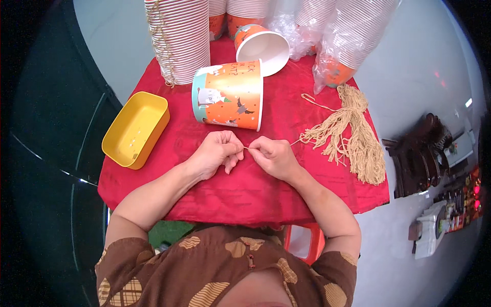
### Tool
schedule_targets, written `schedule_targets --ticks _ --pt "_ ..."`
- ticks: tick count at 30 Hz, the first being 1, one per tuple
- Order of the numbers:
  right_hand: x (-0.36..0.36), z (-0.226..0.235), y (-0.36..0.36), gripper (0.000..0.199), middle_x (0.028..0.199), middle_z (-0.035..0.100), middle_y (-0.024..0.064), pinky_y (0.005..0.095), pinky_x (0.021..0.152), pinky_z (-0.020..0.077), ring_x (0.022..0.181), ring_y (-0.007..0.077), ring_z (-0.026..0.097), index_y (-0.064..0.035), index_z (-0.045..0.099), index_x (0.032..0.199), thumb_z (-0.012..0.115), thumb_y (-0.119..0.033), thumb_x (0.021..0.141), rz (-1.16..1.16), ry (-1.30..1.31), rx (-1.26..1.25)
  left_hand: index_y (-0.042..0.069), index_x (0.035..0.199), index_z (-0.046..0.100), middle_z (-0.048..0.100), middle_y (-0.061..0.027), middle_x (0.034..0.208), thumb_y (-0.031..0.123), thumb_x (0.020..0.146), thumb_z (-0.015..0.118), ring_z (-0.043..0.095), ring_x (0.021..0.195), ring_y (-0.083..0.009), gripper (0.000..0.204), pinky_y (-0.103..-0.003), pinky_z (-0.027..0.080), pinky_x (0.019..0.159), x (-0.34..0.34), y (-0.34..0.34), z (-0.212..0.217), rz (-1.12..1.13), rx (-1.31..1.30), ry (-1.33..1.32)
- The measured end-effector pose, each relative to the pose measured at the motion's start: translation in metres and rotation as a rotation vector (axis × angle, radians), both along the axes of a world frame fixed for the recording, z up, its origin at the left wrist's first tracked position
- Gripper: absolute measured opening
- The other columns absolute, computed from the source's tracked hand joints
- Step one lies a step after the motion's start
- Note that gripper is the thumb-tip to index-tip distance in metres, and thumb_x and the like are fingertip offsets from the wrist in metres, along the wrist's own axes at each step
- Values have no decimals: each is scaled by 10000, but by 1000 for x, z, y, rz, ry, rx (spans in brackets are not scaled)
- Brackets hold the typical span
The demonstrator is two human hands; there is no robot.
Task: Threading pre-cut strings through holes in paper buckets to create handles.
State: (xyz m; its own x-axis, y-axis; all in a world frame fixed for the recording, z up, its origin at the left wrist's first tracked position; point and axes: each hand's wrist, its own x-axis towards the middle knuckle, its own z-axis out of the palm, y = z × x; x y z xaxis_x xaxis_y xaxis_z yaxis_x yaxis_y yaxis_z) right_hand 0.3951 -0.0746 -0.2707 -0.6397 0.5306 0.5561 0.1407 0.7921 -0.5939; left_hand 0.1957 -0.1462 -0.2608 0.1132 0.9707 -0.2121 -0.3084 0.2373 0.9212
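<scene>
Close together over the front half of the table, my left hand and my right hand both pinch a thin tan cord. A short bit of it shows between my fingertips; the rest runs from my right hand toward a loose bundle of tan cords on the right. Just beyond my hands an orange paper bucket with a teal base and printed pictures lies on its side, its white rim facing right. Touching neither hand, a second paper bucket lies tipped behind it, its white inside showing.
A yellow plastic tub with small white bits inside stands at the left. Tall stacks of nested paper buckets line the back, some in clear plastic wrap. A red cloth covers the table; an orange-red stool is beneath its front edge.
</scene>
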Motion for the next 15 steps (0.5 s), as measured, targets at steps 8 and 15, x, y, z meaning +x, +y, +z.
schedule_targets --ticks 8,15 --pt "1 4 -6 50 672 627 133 333 516 484 561 202 643 -37 642 857 682 -62 872 3 16 -169 13 872 573 658 -81 729 19 931 585 578 495 -104 61 -242 458 381 0 0 -1 38 18 5" --pt "7 11 -3 32 617 505 -40 229 496 358 582 16 431 -17 645 877 671 -19 896 -17 155 -303 35 850 576 630 -42 720 105 975 574 535 513 -79 143 -232 426 397 4 -3 9 77 89 284"
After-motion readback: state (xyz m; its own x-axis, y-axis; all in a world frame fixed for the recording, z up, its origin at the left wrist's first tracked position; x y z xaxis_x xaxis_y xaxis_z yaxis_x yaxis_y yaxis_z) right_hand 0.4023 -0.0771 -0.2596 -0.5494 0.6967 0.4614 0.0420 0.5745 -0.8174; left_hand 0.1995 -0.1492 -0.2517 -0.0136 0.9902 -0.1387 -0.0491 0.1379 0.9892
